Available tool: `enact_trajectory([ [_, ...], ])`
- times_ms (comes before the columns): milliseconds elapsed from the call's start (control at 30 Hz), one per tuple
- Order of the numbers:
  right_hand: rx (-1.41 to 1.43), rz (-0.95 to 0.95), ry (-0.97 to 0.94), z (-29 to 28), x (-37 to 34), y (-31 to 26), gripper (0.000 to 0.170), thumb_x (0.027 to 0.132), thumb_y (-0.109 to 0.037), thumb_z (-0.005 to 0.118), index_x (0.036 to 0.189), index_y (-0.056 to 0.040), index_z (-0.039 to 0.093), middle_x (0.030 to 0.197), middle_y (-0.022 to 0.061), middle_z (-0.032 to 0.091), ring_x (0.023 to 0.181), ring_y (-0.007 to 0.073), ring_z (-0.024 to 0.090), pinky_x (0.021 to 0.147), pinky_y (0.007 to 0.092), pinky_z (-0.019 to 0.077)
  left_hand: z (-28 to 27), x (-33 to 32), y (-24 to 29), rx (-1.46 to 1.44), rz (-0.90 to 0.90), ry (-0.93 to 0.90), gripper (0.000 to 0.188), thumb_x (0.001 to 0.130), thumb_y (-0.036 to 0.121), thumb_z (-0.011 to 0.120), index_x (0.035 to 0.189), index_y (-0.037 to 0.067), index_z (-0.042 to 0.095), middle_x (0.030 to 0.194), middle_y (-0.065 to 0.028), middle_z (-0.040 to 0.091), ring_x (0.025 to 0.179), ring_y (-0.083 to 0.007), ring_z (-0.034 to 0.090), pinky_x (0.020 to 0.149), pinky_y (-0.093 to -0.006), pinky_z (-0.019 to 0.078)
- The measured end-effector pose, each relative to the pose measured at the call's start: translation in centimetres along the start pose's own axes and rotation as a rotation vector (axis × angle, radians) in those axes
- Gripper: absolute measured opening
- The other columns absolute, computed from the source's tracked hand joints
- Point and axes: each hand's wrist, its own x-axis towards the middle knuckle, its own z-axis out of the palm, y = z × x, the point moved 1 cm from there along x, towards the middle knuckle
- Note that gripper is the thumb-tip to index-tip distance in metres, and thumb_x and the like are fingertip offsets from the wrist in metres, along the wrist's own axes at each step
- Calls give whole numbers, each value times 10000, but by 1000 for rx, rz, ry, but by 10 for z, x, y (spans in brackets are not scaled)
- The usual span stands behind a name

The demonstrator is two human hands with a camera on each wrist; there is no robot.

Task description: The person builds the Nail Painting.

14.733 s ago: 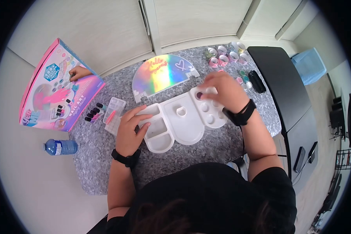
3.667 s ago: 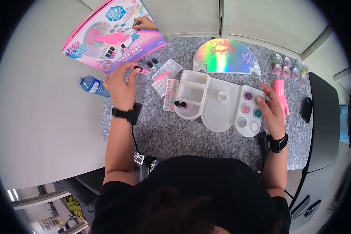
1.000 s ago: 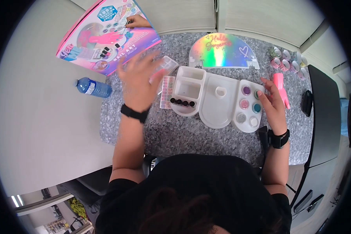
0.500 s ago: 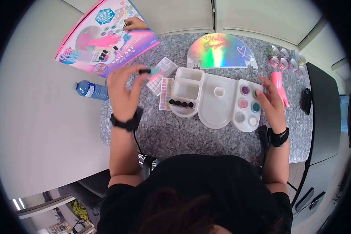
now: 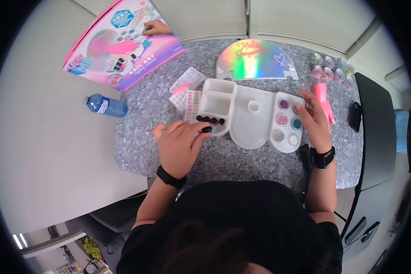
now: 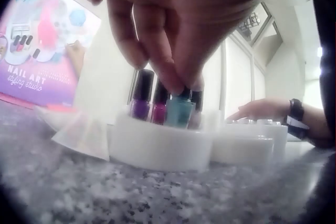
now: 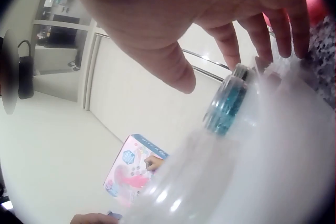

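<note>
My left hand (image 5: 180, 145) pinches the black cap of a teal polish bottle (image 6: 180, 109) at the front compartment of the white tray (image 5: 252, 137). Several black-capped bottles (image 5: 214, 121) stand in a row just behind it, purple and magenta ones showing in the left wrist view. At the tray's right section my right hand (image 5: 318, 123) rests with relaxed fingers by the edge, beside the glitter pots (image 5: 282, 119). A teal pot (image 7: 226, 108) shows below that hand in the right wrist view. Whether its fingertips touch a pot, I cannot tell.
Left of the tray lie a sticker sheet (image 5: 192, 102) and a clear divided case (image 5: 191, 78). Behind stands a holographic panel (image 5: 255, 61). A water bottle (image 5: 107, 105) and the big box (image 5: 123, 45) are at left; a pink hand model (image 5: 323, 100), rolls (image 5: 328, 73) and black case (image 5: 355, 116) at right.
The left hand has carried the teal bottle from beside the clear case toward the body and right, to the tray's front compartment. The right hand has stayed by the pots.
</note>
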Motion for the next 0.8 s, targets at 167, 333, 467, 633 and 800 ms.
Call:
enact_trajectory([
  [167,24,42,8,2,-2,-8,519,1084,-203,772,1549,-43,606,1382,72,647,1161,172,643,970,317,556,11,-3,2,44,4,-1,210,933,303,886,1127,243,831,880,68,775,945,-153,713,972,-457,323],
  [333,16,48,41,-4,0,-13,519,1083,-193,777,1546,-28,613,1349,58,674,1137,141,640,955,311,551,10,-3,3,17,11,78,253,877,311,942,1094,233,838,878,108,793,916,-149,712,1024,-459,328],
  [467,-2,-42,104,-18,8,-7,495,1091,-193,768,1532,-20,625,1380,50,689,1020,107,635,899,287,537,-3,1,3,-60,-32,103,273,841,323,968,1050,209,834,861,88,780,881,-163,704,1045,-472,343],
  [633,-11,-45,138,-39,19,-37,469,1081,-223,774,1499,-43,663,1371,60,717,1034,116,644,890,288,535,-7,3,-4,-104,-79,135,250,837,303,973,1000,186,826,840,60,760,875,-171,701,1063,-492,346],
  [800,-717,-317,154,-91,77,-35,420,1023,-238,755,1403,-59,731,1335,186,772,1172,362,724,1006,421,560,-3,-9,-15,-173,15,-17,273,849,356,961,1010,185,824,822,43,778,717,-194,680,819,-406,407],
])
